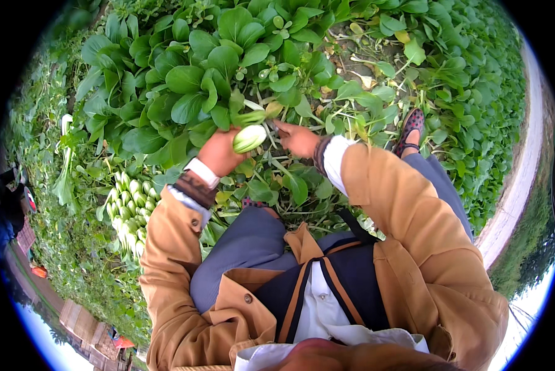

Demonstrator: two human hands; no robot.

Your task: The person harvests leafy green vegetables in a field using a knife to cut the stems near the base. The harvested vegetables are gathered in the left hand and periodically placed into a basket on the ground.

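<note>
My left hand is closed around a head of bok choy, its pale, rounded base turned toward my right hand. A stray green stalk and a yellowed leaf stick out just beyond that base. My right hand is a short way to the right, fingers curled and pointing at the bok choy. Whatever lies in its grip is too small to make out. Beyond both hands, broad-leaved bok choy plants grow in a dense clump.
A pile of bok choy heads, bases up, lies left of my left forearm. One loose plant lies farther left. Fallen leaves and cut stems cover a bare soil patch ahead. My shoe stands among plants at right, near a pale path.
</note>
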